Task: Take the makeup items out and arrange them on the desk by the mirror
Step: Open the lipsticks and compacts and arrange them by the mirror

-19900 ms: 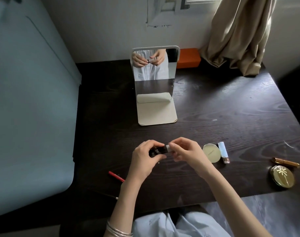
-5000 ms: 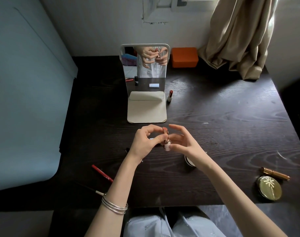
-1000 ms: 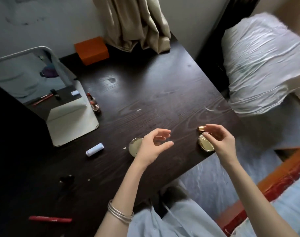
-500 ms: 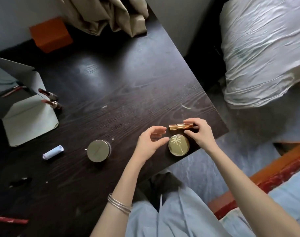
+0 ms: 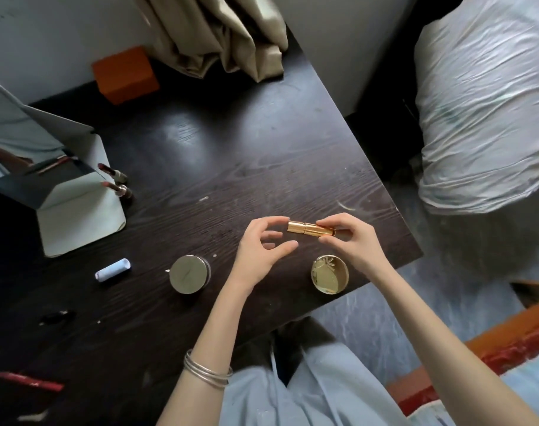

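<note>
My right hand (image 5: 351, 241) pinches a gold lipstick tube (image 5: 308, 231) by its right end and holds it level above the dark desk (image 5: 231, 155). My left hand (image 5: 262, 249) hovers beside the tube's left end, fingers curved and apart from it. Below my hands lie a gold compact (image 5: 329, 274) near the desk's front edge and a round silvery compact (image 5: 190, 274). Two opened lipsticks (image 5: 116, 182) stand beside the mirror (image 5: 37, 161) on its pale stand at the left.
A white cap (image 5: 113, 269), a small black item (image 5: 57, 316) and a red pencil (image 5: 28, 381) lie on the left part of the desk. An orange box (image 5: 125, 75) and a beige curtain (image 5: 219, 35) are at the back. A bundled sheet (image 5: 483, 103) sits beyond the right edge.
My right hand has lifted the gold tube off the desk and brought it higher and further from the gold compact. My left hand has risen beside it. The view shifted slightly.
</note>
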A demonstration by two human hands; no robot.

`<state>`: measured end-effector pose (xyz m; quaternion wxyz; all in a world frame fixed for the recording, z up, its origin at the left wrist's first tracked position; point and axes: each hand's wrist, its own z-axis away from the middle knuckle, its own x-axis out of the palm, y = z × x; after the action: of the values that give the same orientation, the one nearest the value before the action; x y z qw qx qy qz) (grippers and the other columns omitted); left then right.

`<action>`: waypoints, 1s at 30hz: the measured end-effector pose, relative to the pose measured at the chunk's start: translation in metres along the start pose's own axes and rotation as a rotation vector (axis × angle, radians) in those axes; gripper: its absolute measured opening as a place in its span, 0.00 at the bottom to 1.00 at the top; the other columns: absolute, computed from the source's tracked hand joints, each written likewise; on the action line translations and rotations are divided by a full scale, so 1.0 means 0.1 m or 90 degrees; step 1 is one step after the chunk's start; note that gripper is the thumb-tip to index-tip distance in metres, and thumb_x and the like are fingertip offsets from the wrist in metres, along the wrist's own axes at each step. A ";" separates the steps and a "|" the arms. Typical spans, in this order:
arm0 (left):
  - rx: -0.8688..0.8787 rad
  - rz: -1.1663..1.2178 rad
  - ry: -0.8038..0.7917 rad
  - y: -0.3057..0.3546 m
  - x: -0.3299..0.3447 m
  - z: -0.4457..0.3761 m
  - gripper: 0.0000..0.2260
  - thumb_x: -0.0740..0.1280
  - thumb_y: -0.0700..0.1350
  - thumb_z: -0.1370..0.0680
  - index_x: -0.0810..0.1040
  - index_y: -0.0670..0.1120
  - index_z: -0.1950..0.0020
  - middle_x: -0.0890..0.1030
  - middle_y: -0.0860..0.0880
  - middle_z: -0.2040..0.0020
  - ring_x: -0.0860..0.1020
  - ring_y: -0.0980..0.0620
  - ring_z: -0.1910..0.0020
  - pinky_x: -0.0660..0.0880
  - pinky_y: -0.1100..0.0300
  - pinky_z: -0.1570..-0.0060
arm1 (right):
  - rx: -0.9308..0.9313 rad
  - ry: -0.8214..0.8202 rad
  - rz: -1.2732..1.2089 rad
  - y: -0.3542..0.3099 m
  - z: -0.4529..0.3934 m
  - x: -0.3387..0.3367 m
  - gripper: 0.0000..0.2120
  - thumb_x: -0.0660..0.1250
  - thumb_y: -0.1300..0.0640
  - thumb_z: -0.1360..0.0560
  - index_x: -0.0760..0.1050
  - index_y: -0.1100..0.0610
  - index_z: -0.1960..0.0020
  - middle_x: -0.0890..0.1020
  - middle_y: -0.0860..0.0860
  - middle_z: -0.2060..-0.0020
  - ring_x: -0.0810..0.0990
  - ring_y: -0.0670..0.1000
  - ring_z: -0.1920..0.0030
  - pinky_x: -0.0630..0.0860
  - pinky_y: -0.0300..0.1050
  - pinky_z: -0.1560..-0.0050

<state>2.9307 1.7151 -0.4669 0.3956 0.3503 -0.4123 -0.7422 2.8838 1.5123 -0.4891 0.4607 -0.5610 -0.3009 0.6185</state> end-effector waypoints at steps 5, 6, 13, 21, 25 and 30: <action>0.025 0.037 0.070 0.01 -0.47 0.22 0.18 0.74 0.40 0.29 0.77 0.53 0.42 0.77 0.55 0.41 0.77 0.59 0.45 0.75 0.65 0.46 | -0.069 -0.076 -0.010 -0.43 -0.11 0.45 0.15 0.76 0.64 0.34 0.81 0.53 0.50 0.82 0.48 0.55 0.81 0.47 0.52 0.77 0.40 0.49; 0.029 0.045 0.085 -0.01 -0.58 0.28 0.18 0.73 0.40 0.30 0.77 0.52 0.42 0.78 0.55 0.43 0.78 0.60 0.46 0.75 0.67 0.46 | -0.080 -0.095 -0.010 -0.52 -0.12 0.56 0.15 0.76 0.63 0.34 0.81 0.53 0.49 0.82 0.48 0.55 0.81 0.47 0.52 0.77 0.40 0.49; 0.034 0.091 0.166 -0.36 -1.51 0.75 0.13 0.73 0.36 0.30 0.80 0.51 0.50 0.83 0.53 0.52 0.81 0.55 0.53 0.76 0.67 0.53 | -0.144 -0.179 0.019 -1.17 -0.11 1.48 0.15 0.75 0.63 0.33 0.81 0.51 0.49 0.81 0.46 0.55 0.80 0.46 0.53 0.75 0.38 0.50; 0.042 0.123 0.235 -0.70 -2.63 1.26 0.12 0.74 0.35 0.31 0.82 0.51 0.54 0.84 0.54 0.55 0.82 0.59 0.55 0.76 0.67 0.50 | -0.108 -0.249 -0.049 -1.81 -0.01 2.61 0.17 0.77 0.58 0.34 0.78 0.45 0.49 0.83 0.48 0.52 0.82 0.49 0.51 0.78 0.50 0.48; 0.026 0.119 0.231 -0.79 -2.96 1.40 0.12 0.74 0.37 0.31 0.82 0.50 0.52 0.84 0.53 0.54 0.82 0.57 0.53 0.77 0.65 0.50 | -0.119 -0.248 -0.032 -2.00 0.00 2.95 0.15 0.77 0.58 0.34 0.79 0.44 0.52 0.84 0.46 0.56 0.82 0.45 0.55 0.78 0.45 0.50; 0.021 0.107 0.234 -0.79 -3.11 1.43 0.13 0.76 0.37 0.33 0.83 0.50 0.53 0.85 0.53 0.56 0.83 0.58 0.55 0.77 0.67 0.51 | -0.150 -0.217 0.001 -2.10 0.04 3.03 0.15 0.77 0.58 0.36 0.80 0.42 0.54 0.84 0.43 0.60 0.81 0.40 0.58 0.75 0.34 0.54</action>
<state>2.9231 2.0628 -0.4175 0.5186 0.4504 -0.3729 -0.6238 2.9450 1.8709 -0.4281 0.3341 -0.4981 -0.4444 0.6655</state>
